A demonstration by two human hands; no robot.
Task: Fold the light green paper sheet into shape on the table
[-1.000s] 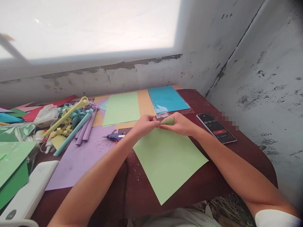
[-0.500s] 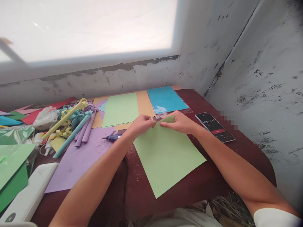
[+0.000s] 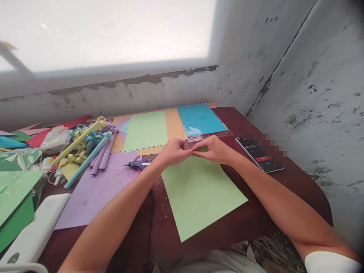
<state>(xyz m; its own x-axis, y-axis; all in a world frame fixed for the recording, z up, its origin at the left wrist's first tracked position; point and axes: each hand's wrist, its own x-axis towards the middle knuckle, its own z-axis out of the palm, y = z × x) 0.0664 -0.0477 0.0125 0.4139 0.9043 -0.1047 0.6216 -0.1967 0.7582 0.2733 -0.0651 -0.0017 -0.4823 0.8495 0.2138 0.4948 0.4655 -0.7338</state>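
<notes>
A light green sheet of paper (image 3: 204,197) lies on the dark red table in front of me, one corner pointing towards my body. At its far end my left hand (image 3: 176,151) has its fingers pinched on the paper's edge. Beside it, fingertips meeting the left ones, my right hand (image 3: 213,148) also pinches that far edge. The paper's far part is mostly hidden behind my fingers, so I cannot see how it is bent there. To the left of my left hand rests a blue glue gun (image 3: 138,164), on a purple sheet (image 3: 105,197).
Rolled paper tubes (image 3: 90,157) and curled strips are heaped on the left. A white power bank (image 3: 40,227) lies near the front left. Blue sheets in a plastic sleeve (image 3: 200,119) and more green paper (image 3: 145,131) lie behind. A phone (image 3: 259,154) sits right.
My hands have drawn together at the paper's far edge. The curled flap seen earlier by my right hand is now mostly covered, and the paper's near corner has swung slightly left.
</notes>
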